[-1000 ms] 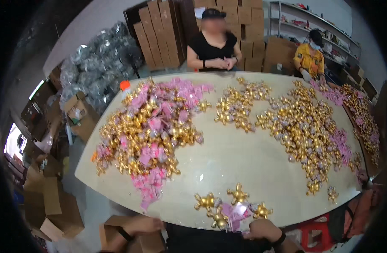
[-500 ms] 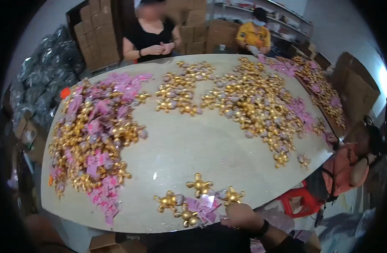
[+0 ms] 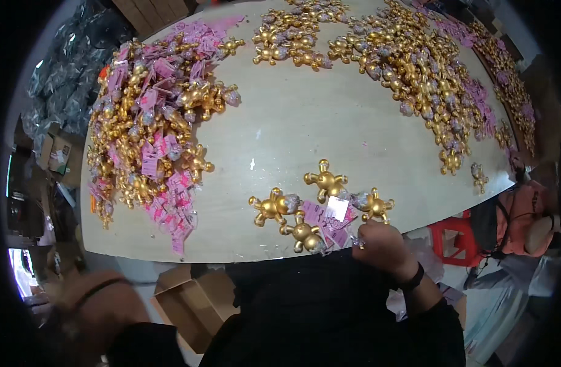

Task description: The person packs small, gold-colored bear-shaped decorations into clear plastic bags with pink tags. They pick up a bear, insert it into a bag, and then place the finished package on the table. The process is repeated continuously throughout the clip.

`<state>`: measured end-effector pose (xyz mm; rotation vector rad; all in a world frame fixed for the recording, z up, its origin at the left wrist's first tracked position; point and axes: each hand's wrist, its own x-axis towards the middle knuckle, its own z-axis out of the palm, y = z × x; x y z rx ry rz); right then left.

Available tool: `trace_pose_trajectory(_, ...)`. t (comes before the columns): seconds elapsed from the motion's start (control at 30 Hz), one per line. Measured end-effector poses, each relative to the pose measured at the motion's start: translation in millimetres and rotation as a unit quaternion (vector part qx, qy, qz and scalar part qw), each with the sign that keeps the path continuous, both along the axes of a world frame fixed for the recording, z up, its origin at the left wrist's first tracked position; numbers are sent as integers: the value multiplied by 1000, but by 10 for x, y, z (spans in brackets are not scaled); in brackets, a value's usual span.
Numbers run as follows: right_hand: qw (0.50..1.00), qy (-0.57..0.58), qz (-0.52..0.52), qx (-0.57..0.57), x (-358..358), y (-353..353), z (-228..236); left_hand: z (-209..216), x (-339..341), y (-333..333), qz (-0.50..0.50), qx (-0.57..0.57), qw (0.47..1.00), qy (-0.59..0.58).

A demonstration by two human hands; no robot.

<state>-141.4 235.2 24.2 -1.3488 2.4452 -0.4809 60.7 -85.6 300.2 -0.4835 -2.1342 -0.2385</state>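
I saw tags (image 3: 333,224) just left of the curled right hand (image 3: 383,246), grip unclear; the left hand (image 3: 84,283), too blurred to judge, was farther.

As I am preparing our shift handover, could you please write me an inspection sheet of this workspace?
Surface: pale table, small specks on it.
Job's things: four gold figures around pink cards, near the front edge.
Clutter: left heap and right heap, both gold figures with pink cards.
Hands: left hand blurred, off the table, left of an open cardboard box; right hand beside the rightmost of the four, fingers curled, contents unclear.
Cables: nothing seen for certain.
Surroundings: red stool at right; grey plastic pile at left.
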Motion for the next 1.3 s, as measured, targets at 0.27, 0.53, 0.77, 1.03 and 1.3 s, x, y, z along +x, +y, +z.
trace_pose_trajectory(0.27, 997, 32, -46, -56, -191, 41, -113, -1821, -741, 475, 42, 430, 814, -389)
trace_pose_trajectory(0.53, 999, 22, -22, -22, 37, -199, 129, -2926, -903, 1057, 113, 126, 861, -479)
trace_pose_trajectory(0.77, 994, 50, -53, -84, -98, -174, -210, -3073, -1021, 952, 135, 130, 872, -452)
trace_pose_trajectory(1.03, 871, -374, -220, -229, -401, -287, 379, -2643, -1241, 530, 55, 376, 810, -446)
trace_pose_trajectory(1.3, 902, -318, -200, -214, -608, -416, 56, -2743, -1331, 528, 119, 274, 875, -381)
